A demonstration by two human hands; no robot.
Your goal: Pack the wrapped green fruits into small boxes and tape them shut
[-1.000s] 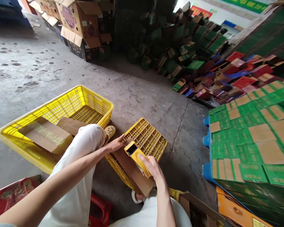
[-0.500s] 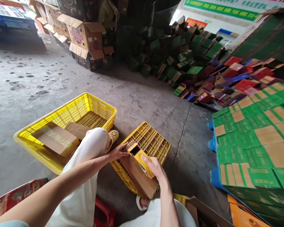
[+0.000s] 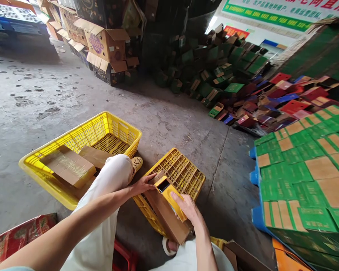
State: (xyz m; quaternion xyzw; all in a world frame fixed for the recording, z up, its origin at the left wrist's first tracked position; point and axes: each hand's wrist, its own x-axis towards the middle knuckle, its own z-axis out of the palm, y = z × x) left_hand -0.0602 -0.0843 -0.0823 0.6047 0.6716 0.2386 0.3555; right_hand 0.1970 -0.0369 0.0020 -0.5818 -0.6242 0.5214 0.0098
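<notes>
A long brown cardboard box (image 3: 169,214) lies on an upturned yellow plastic crate (image 3: 183,171) between my legs. Thumb and fingers of my left hand (image 3: 143,184) hold the box at its far end. In my right hand (image 3: 186,206) is a yellow tape dispenser (image 3: 172,196), its dark front opening facing the far end and its body just over the box top. Whether tape is stuck to the box there, I cannot make out. To the left stands a yellow basket (image 3: 120,130) with a taped cardboard box (image 3: 69,165) and another brown box (image 3: 94,156) inside.
Green-and-brown cartons (image 3: 296,180) are stacked on a blue pallet (image 3: 258,218) at right. A red stool (image 3: 125,254) is below me, and a roll of tape (image 3: 167,246) lies by my foot. Heaped cartons (image 3: 271,98) and stacked boxes (image 3: 104,45) stand farther back.
The tape dispenser and my right hand have shifted slightly toward me along the box. My left hand stays at the box's far end. The whole view has moved a little.
</notes>
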